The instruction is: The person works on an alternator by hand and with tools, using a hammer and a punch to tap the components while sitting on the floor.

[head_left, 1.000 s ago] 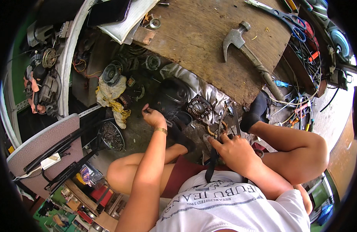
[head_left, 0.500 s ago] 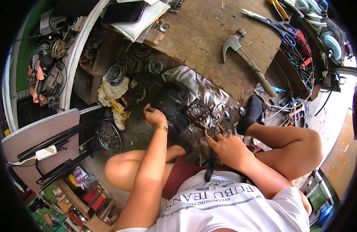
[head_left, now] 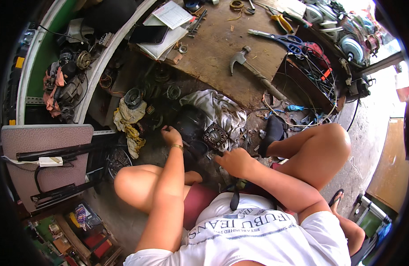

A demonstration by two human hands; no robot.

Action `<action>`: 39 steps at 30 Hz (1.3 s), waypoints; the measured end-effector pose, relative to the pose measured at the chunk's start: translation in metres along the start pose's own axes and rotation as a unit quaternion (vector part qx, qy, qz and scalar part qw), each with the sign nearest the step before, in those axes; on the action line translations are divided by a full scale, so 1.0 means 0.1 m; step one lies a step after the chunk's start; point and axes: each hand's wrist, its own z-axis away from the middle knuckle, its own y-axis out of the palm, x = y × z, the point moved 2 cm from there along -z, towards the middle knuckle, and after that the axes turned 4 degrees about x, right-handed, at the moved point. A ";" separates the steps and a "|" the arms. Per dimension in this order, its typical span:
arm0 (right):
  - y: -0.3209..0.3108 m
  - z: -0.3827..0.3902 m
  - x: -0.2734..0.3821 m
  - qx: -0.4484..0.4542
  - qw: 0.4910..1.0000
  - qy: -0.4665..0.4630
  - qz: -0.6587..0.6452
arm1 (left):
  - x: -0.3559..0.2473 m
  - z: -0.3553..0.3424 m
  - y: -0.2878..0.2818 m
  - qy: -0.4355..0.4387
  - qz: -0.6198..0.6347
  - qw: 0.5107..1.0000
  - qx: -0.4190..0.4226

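My left hand [head_left: 172, 135] is closed with curled fingers at the left side of a black rounded casing [head_left: 186, 120]; what it pinches, if anything, is hidden. Just right of the casing, my right hand [head_left: 235, 162] is closed too, knuckles up. A small pale metallic tip [head_left: 209, 156] shows by its fingers, too small to name. Between the hands and a crumpled grey-white cloth [head_left: 228, 113] sits a round motor stator [head_left: 215, 136] with a toothed ring of windings. The casing rests on the floor against the cloth.
A low wooden table [head_left: 213, 53] ahead carries a hammer [head_left: 253, 68], blue-handled scissors [head_left: 279, 41], a phone [head_left: 149, 34] and papers. Cables and tools crowd the right; a bowl of small parts [head_left: 120, 162] stands left. Another person's foot [head_left: 337, 196] shows at right.
My right hand has moved left, nearer the casing, and closed up more. My left hand stays beside the casing. The view has shifted, bringing another person's foot into sight.
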 end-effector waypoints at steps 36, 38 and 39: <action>-2.79 1.52 -0.16 -0.432 0.892 0.127 0.028 | -2.42 -0.34 -1.76 0.491 0.081 0.861 0.107; -2.76 1.51 -0.37 -0.452 0.884 0.120 0.014 | -2.45 -0.26 -1.78 0.546 0.039 0.832 0.096; -2.77 1.53 -0.41 -0.447 0.885 0.131 0.015 | -2.49 -0.15 -1.72 0.580 0.023 0.809 0.093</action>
